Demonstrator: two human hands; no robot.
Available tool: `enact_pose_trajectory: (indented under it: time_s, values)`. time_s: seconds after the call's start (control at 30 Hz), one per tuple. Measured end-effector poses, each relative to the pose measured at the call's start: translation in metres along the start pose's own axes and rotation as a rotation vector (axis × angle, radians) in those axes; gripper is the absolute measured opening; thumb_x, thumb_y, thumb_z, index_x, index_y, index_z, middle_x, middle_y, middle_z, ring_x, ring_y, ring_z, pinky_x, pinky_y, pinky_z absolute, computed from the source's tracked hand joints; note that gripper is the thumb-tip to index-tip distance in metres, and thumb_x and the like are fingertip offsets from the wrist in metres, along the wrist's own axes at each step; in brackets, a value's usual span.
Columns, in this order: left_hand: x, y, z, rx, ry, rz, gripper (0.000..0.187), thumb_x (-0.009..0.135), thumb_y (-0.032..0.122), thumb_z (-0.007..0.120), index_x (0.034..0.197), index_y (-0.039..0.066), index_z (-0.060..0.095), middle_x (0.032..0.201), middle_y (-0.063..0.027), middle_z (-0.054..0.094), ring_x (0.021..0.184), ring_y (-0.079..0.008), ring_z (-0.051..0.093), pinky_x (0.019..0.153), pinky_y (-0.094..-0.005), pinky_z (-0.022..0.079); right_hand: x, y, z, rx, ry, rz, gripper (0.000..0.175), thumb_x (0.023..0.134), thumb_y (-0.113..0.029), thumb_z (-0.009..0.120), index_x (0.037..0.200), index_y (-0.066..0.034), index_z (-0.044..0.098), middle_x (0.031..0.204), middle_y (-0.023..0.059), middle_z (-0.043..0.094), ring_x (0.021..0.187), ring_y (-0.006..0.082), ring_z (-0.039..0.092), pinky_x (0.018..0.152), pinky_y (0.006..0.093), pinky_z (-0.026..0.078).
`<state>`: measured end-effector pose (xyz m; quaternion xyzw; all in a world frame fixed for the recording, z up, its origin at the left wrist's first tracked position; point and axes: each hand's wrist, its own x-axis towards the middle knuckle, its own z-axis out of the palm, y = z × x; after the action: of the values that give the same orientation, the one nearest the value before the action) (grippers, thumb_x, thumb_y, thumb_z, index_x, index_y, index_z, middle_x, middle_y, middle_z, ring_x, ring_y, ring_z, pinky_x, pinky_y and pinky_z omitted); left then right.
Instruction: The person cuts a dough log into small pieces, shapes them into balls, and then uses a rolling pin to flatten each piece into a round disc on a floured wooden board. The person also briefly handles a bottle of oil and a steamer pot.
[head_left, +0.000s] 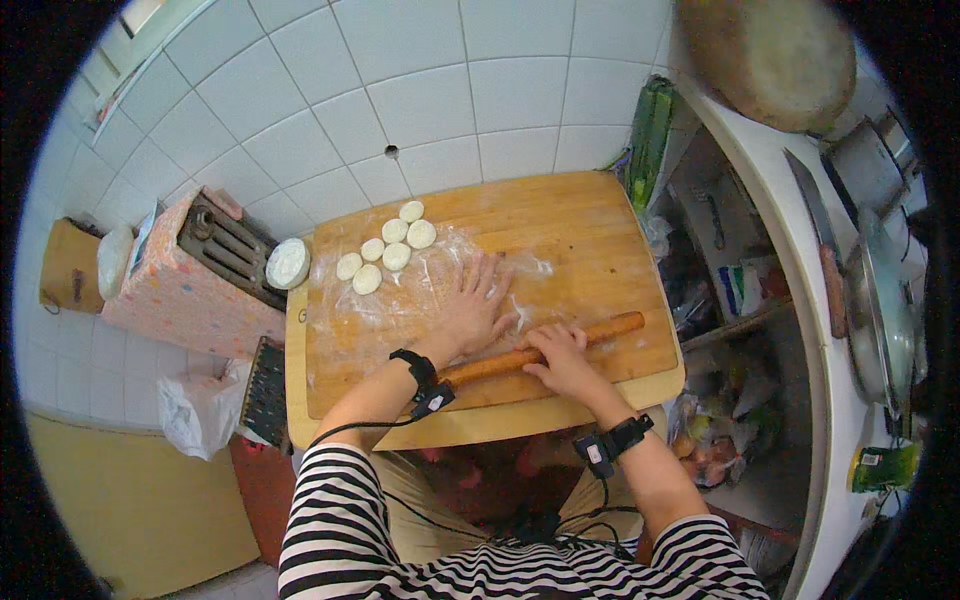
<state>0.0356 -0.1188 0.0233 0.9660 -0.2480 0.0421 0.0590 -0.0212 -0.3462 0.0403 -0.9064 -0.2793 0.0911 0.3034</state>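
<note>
My left hand (471, 309) lies flat with its fingers apart on the floured wooden board (570, 225), to the right of several small flattened dough rounds (396, 256). Whether anything is beneath the palm cannot be seen. My right hand (559, 356) rests over the middle of a wooden rolling pin (616, 327), its fingers curled on it. The pin lies slantwise near the board's front edge, its left end close to my left wrist. White flour is spread around the dough rounds and my left hand.
A round container of white flour (288, 264) stands at the board's left edge, beside a cast-iron radiator (229, 236). Green leeks (649, 142) stand at the back right corner. On the right counter lie a knife (831, 285) and a pan with a glass lid (877, 315).
</note>
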Motion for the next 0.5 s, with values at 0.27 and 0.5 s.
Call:
enact_pose_trajectory:
  time_s: [0.27,0.5]
  values:
    - [0.007,-0.015,0.012,-0.135,0.049,0.036,0.071,0.1,0.047,0.049,0.156,0.008,0.031,0.163,-0.023,0.02,0.148,-0.0462,0.02,0.12,-0.0531,0.02,0.002,0.007,0.004,-0.058,0.018,-0.007,0.039,0.083,-0.029,0.075,0.117,-0.0179,0.061,0.125,0.0085,0.06,0.125,0.0313,0.048,0.104,0.0536,0.026]
    - [-0.027,-0.053,-0.021,-1.049,0.181,-0.568,0.053,0.101,0.033,0.058,0.146,0.007,0.046,0.132,-0.0138,0.059,0.116,-0.0258,0.058,0.104,-0.0384,0.043,0.002,0.0,0.008,-0.027,0.036,0.086,0.024,0.089,-0.032,0.068,0.11,-0.0195,0.065,0.119,0.0068,0.061,0.119,0.03,0.05,0.102,0.05,0.026]
